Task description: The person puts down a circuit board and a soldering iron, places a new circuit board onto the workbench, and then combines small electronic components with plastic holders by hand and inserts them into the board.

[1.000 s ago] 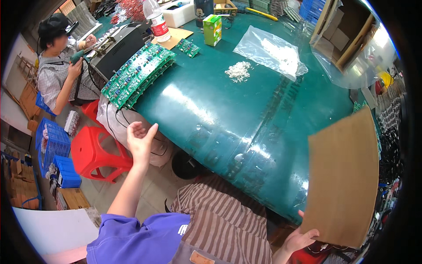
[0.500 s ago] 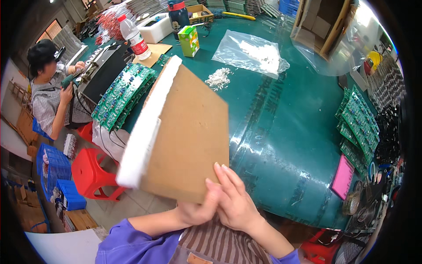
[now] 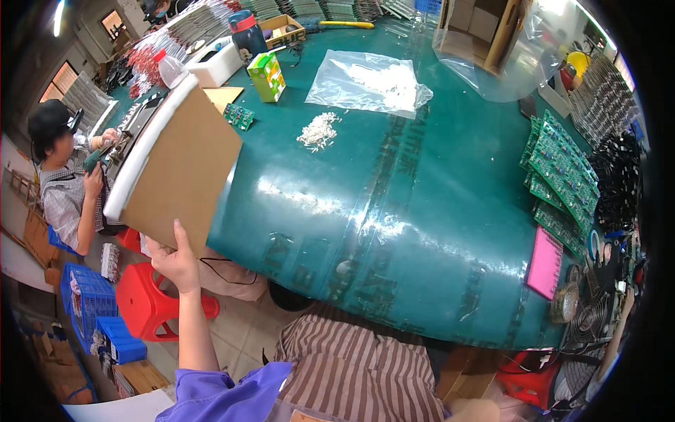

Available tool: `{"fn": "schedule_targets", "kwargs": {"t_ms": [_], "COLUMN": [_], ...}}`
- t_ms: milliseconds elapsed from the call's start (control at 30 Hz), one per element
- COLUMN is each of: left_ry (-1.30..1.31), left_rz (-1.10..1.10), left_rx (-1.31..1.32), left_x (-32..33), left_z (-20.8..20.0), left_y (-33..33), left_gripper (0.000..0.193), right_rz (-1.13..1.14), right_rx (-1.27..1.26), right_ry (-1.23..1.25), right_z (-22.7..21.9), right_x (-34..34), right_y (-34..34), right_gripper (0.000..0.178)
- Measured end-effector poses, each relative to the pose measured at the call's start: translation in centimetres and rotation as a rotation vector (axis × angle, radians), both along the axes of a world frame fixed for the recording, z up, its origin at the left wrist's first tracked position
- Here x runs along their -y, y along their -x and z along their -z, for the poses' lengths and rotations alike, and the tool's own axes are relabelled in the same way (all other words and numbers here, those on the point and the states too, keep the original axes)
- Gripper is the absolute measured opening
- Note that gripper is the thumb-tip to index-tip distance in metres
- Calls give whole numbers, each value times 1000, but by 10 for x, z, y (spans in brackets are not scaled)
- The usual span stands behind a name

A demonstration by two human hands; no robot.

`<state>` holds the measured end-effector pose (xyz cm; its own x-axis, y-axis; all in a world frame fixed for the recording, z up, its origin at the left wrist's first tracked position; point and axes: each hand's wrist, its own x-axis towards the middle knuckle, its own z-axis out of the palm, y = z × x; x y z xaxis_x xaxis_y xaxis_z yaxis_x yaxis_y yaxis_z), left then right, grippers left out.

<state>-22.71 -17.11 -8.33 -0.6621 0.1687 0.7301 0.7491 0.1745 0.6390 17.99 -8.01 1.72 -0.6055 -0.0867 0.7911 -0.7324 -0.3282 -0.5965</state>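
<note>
My left hand [image 3: 177, 264] grips the lower edge of a flat brown board [image 3: 186, 158], its thumb against the brown face. Thick white foam [image 3: 151, 144] runs along the board's left and upper edge. The board is tilted over the left end of the green table, hiding much of what lies behind it. One corner of a green circuit board [image 3: 240, 117] shows past its right side. Down at the lower edge, a blurred bit of my right arm or hand [image 3: 472, 409] is visible; its fingers cannot be made out.
On the green table [image 3: 436, 211] are a heap of small white parts [image 3: 319, 131], a clear bag of white pieces [image 3: 380, 84], a drink carton [image 3: 267, 77], stacked circuit boards [image 3: 562, 172] and a pink notebook [image 3: 545, 262]. A co-worker [image 3: 67, 176] sits left, beyond a red stool [image 3: 151, 302].
The brown board has moved left, now in my left hand alone. My right hand has let go and dropped to the lower edge. The circuit board stack at left is now mostly hidden.
</note>
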Motion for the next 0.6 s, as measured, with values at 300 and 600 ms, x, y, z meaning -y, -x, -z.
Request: {"fn": "schedule_targets", "kwargs": {"t_ms": [300,600], "left_ry": [195,313], "left_rz": [-539,-416], "left_rx": [-196,-403], "left_x": [2,-49], "left_z": [17,-14], "left_y": [3,-37], "left_gripper": [84,75], "right_rz": [335,338], "right_rx": [-80,-93], "right_ry": [-68,-64], "right_z": [3,10], "right_x": [36,27], "right_y": [-22,-22], "right_gripper": [39,35]}}
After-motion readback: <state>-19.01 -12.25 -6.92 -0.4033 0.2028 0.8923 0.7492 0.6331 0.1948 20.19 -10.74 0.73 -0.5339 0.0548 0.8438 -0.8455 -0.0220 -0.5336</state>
